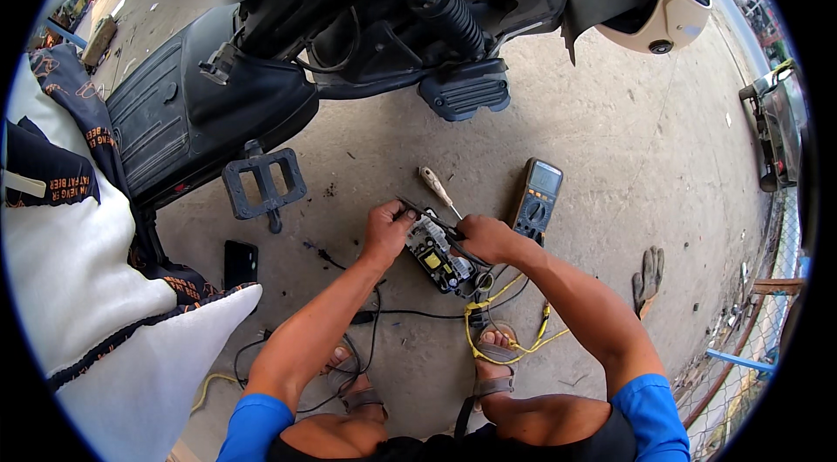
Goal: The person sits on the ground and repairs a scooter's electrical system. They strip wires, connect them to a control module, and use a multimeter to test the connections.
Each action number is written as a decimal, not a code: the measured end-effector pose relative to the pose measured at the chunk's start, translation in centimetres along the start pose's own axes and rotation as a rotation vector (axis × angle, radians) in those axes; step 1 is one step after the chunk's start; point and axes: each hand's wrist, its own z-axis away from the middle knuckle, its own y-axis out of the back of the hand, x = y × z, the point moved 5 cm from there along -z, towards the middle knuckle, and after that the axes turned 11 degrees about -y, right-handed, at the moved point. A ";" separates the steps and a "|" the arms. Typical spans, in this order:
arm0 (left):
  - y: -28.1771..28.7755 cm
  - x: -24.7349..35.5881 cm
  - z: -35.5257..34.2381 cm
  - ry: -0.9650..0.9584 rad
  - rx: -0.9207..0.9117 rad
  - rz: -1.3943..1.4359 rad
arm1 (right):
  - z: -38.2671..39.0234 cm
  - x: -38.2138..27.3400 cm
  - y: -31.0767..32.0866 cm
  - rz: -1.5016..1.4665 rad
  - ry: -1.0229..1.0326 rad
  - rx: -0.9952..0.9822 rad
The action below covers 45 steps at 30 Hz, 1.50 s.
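An opened charger with an exposed circuit board (pixel 433 254) is on the concrete between my feet, with a yellow component showing among its parts. My left hand (pixel 386 231) is closed at its upper left corner, thumb and fingers pinching a dark cable (pixel 425 210) that runs over the board. On the other side, my right hand (pixel 488 240) has its fingers curled round the same dark cable, its fingertips partly hidden. Just beyond the hands is a screwdriver (pixel 436 187) with a pale handle. A multimeter (pixel 535 198) stands to the right of the board.
A black electric bike (pixel 218 113) with a pedal (pixel 264 185) fills the far side. A phone (pixel 241 264) lies at left, beside a white padded cloth (pixel 78 288). Yellow leads (pixel 478 322) and black cords (pixel 410 313) trail by my feet. A glove (pixel 648 277) lies right.
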 end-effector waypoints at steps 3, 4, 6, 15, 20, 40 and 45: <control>0.1 -0.8 -0.2 0.013 -0.016 -0.019 | -0.7 0.5 0.2 -0.186 0.010 -0.173; 0.0 -0.9 -0.2 0.008 -0.014 -0.019 | -1.2 1.0 -0.1 -0.254 -0.005 -0.253; 0.1 -0.9 -0.3 0.019 -0.010 -0.003 | -1.3 1.0 -0.4 -0.407 -0.037 -0.379; 0.1 -0.2 -0.3 0.021 -0.013 0.117 | -0.7 0.9 -0.4 -0.784 -0.102 -0.622; 0.3 -0.4 -0.4 0.031 -0.034 0.127 | -0.8 1.0 -0.4 -0.866 -0.081 -0.720; 0.7 -1.0 -0.6 0.008 -0.125 0.237 | -1.3 1.7 -2.9 -1.213 -0.200 -1.319; 0.4 -1.1 -0.6 -0.024 -0.170 0.242 | -1.9 1.8 -2.6 -1.370 -0.185 -1.297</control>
